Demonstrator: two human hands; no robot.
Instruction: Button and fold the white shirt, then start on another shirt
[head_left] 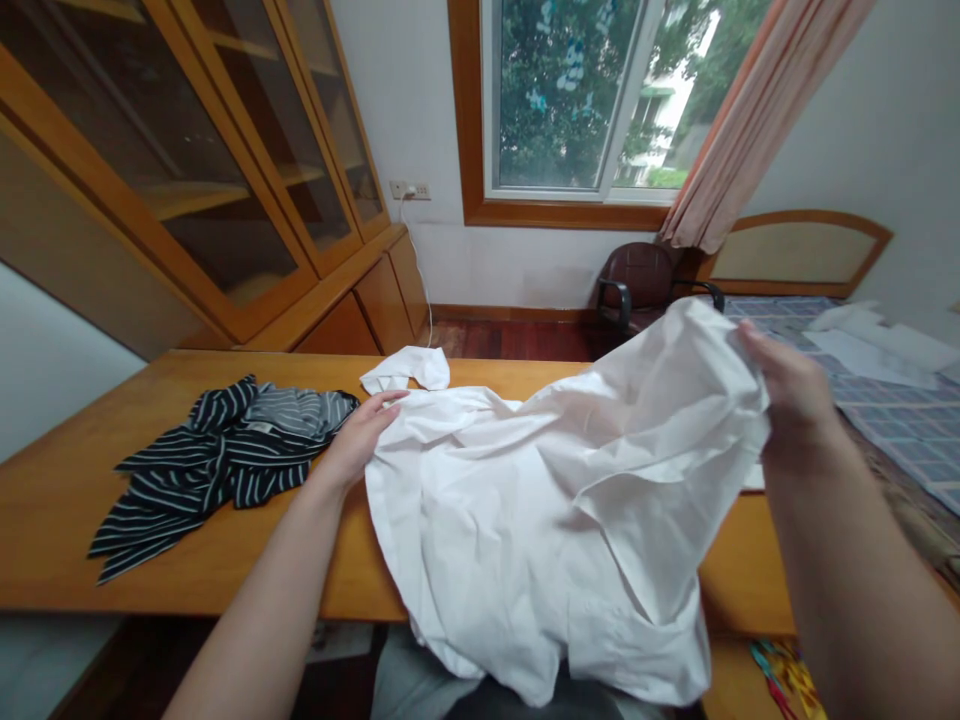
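A crumpled white shirt spreads across the front of the wooden table, its lower part hanging over the near edge toward my lap. My left hand grips its left edge close to the tabletop. Higher up on the other side, my right hand is closed on the shirt and lifts that end off the table; the fingertips are partly hidden by cloth. Beyond my left hand lies a white piece of cloth, which looks like a sleeve of the shirt. Whether it joins the shirt I cannot tell.
A black-and-white striped garment lies on the table at left. Behind stand a glass-door cabinet and a brown armchair. A bed with white items is at right. Colourful cloth shows at lower right.
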